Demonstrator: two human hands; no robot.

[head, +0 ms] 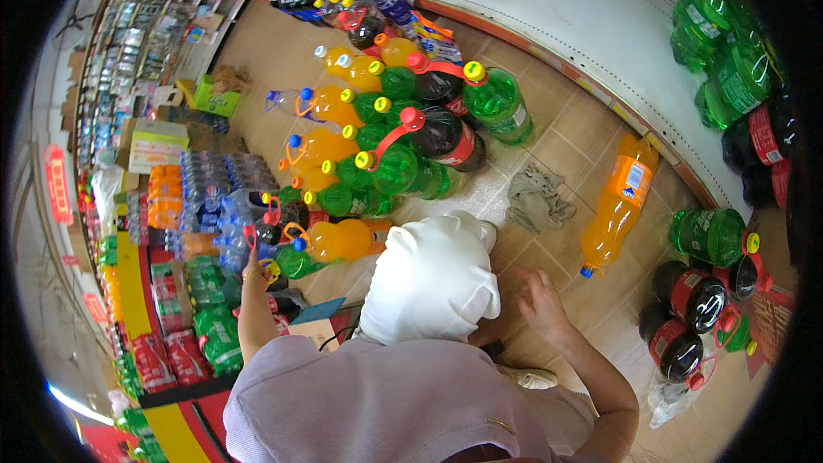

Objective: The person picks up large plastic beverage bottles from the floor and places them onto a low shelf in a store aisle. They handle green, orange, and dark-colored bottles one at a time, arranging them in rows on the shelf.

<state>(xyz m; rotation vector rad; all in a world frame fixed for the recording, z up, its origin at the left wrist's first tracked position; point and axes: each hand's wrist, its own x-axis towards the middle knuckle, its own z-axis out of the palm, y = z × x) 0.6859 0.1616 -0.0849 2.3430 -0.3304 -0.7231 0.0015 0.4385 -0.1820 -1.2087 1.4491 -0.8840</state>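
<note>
My left hand (253, 267) reaches out at the left, by the red-capped cola bottle (265, 232) and the red carry ring near its neck. Its fingers are partly hidden, so whether they grip the ring cannot be told. My right hand (542, 303) hangs over the floor, holding nothing, its fingers apart. Between it and the white shelf lies an orange soda bottle (618, 196) on its side, its blue cap towards me. Beyond my white-trousered knee (432, 276) stand orange soda bottles (350, 238), green soda bottles (498, 106) and cola bottles (448, 138), several with carry handles.
A crumpled grey cloth (537, 198) lies on the tiled floor. The white shelf (553, 6) with a red edge runs along the far side. More cola bottles (674, 346) and a green bottle (706, 236) stand at the right. Shrink-wrapped drink packs (218, 337) are stacked at the left.
</note>
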